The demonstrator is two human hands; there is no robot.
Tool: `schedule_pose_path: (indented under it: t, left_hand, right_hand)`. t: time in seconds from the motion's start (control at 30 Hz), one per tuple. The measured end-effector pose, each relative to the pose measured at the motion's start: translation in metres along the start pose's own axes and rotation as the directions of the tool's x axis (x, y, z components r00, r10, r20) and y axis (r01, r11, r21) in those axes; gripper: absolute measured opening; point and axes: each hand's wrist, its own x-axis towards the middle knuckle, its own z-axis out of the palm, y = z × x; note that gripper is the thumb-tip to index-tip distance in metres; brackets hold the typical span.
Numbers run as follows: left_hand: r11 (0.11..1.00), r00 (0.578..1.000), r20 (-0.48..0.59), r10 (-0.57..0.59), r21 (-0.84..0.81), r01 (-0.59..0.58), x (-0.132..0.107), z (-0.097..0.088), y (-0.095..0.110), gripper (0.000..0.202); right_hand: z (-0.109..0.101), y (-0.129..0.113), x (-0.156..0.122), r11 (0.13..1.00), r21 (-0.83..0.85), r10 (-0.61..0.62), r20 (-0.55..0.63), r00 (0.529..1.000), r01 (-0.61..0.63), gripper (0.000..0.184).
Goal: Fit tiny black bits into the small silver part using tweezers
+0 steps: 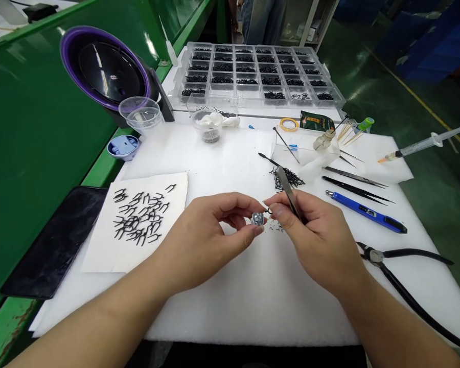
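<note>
Over the middle of the white foam sheet, my left hand pinches a small silvery metal piece between thumb and fingers. My right hand is closed around metal tweezers, which point up and away. Its thumb and forefinger also pinch a tiny dark bent piece right beside the silvery one; whether the two touch I cannot tell. A pile of small black bent pieces lies just beyond my right hand. To the left, many black forked pieces are spread on a cream card.
A divided clear tray of black parts stands at the back, near a purple-rimmed black fan. On the right lie pliers, a blue utility knife, more tweezers and a syringe. A dark tablet rests at left.
</note>
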Motion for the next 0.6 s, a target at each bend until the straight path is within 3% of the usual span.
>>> schedule_pose_path:
  t: [0.4,0.6]
  left_hand:
    - [1.000,1.000,0.007,0.006,0.004,-0.006,-0.0021,-0.0010,0.0012,0.016]
    - [1.000,1.000,0.021,0.015,0.001,-0.015,-0.0025,-0.0012,0.0002,0.014]
  right_hand:
    - [-0.0003,-0.0003,-0.0020,0.999,-0.002,-0.042,-0.116,0.992,0.042,0.011]
    - [0.0004,0.0006,-0.0015,0.999,-0.019,-0.050,-0.142,0.989,0.048,0.015]
